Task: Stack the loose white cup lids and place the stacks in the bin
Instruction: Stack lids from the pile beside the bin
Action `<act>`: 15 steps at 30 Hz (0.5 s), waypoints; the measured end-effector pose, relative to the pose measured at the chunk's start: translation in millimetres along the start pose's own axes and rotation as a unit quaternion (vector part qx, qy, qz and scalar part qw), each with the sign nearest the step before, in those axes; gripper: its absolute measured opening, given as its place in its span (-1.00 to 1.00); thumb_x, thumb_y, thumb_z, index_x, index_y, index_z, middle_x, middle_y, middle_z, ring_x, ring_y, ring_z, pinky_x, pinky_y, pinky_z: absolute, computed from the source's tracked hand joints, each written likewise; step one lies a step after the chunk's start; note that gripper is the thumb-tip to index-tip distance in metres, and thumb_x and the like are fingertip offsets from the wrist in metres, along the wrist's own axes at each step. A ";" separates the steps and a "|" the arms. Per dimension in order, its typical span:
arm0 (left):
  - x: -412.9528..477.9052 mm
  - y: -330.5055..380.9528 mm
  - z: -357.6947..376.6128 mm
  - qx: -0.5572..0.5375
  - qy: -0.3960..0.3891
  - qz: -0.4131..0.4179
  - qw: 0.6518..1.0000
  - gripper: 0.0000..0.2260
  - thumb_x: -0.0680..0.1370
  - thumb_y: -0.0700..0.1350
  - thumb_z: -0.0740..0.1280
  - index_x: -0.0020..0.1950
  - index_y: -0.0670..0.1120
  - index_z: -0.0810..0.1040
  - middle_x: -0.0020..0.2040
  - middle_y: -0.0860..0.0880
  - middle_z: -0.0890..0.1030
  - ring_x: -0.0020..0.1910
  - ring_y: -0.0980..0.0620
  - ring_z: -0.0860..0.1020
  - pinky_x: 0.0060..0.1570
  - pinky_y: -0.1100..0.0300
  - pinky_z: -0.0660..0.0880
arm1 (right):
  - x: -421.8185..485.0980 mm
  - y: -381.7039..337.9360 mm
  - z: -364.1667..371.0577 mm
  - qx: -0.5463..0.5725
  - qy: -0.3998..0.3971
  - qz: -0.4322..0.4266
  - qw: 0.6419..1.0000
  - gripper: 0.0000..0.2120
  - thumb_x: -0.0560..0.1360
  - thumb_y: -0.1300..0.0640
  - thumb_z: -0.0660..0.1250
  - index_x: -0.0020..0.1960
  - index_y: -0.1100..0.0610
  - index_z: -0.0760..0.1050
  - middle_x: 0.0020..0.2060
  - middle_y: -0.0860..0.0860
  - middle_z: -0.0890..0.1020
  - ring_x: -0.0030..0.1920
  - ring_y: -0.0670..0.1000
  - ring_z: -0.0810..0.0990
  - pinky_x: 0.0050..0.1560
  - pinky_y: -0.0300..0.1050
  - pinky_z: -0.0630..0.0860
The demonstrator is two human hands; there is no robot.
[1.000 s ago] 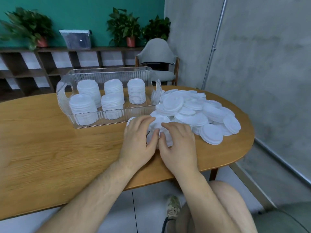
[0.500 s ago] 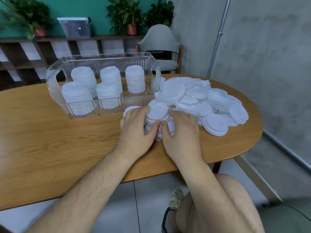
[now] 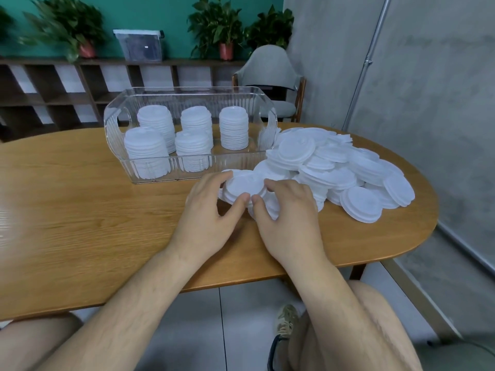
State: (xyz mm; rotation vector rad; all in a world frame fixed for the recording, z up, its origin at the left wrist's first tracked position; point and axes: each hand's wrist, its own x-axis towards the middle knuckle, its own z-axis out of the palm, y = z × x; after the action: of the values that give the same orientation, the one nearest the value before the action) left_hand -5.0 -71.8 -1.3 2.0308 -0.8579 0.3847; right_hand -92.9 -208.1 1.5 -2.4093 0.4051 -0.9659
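The left hand [image 3: 211,210] and right hand [image 3: 290,212] cup a short stack [image 3: 243,186] of lids on the worktop [image 3: 80,215]. Each grip is half closed round its rim, with the thumbs almost meeting. The lids look light, thin and slippery, so squeezing the rims evenly seems best. The bin [image 3: 187,89] stands just beyond the grip and the pile [image 3: 348,167] lies to its right. Both palms face down, with the wrists low.
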 end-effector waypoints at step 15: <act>-36.0 -47.2 -78.2 0.077 -0.052 -0.096 0.991 -0.51 0.48 0.32 0.28 0.23 0.01 0.56 0.09 0.09 0.55 0.12 0.08 0.50 0.22 -0.03 0.46 | -11.7 -52.9 52.4 -0.061 -0.145 -0.097 0.983 -0.66 0.60 -0.10 0.26 0.25 0.05 0.59 0.06 -0.02 0.61 0.18 0.05 0.46 0.24 -0.03 0.34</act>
State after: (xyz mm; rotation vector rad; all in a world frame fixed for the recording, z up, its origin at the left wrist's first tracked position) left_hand 6.1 25.7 -5.2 2.2706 -0.7053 0.2447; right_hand -59.6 -141.0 -7.9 -2.6879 0.1285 -0.6673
